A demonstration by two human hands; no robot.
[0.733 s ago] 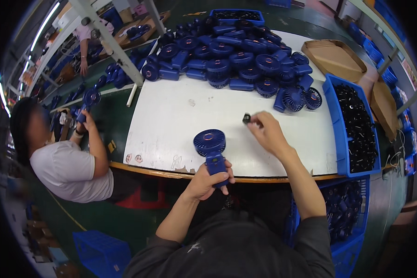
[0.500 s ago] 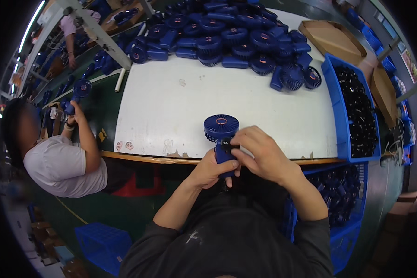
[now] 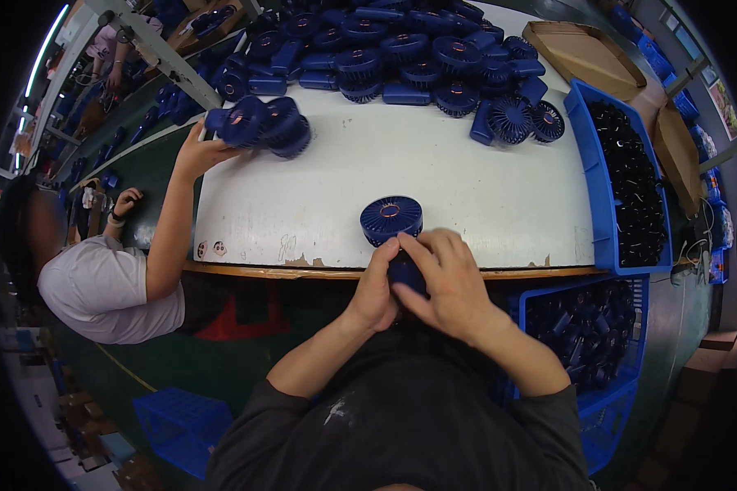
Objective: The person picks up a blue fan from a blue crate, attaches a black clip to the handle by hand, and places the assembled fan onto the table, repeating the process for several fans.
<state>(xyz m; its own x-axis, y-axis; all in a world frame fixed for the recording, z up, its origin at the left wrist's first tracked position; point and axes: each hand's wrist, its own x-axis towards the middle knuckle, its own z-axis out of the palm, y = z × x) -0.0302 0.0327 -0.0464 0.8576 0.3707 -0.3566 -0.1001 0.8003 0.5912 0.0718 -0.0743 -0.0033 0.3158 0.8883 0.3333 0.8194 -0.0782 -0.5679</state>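
A dark blue handheld fan stands upright before me at the front edge of the white table, its round slotted head showing an orange ring. My left hand is wrapped round the handle from the left, thumb up near the neck. My right hand closes on the same handle from the right, with fingertips pressed at the neck just under the head. Both hands hide much of the handle. Any small black part at the neck is covered by my fingers.
Many blue fans are heaped along the table's far side. At the right stands a blue bin of small black parts; below it, a blue crate holds dark pieces. On the left, a co-worker's hand holds several fans over the table.
My right fingers, earlier at a black part on the fan's neck, now press round the neck and handle. My left thumb has moved up. The co-worker's arm has reached over the table with fans.
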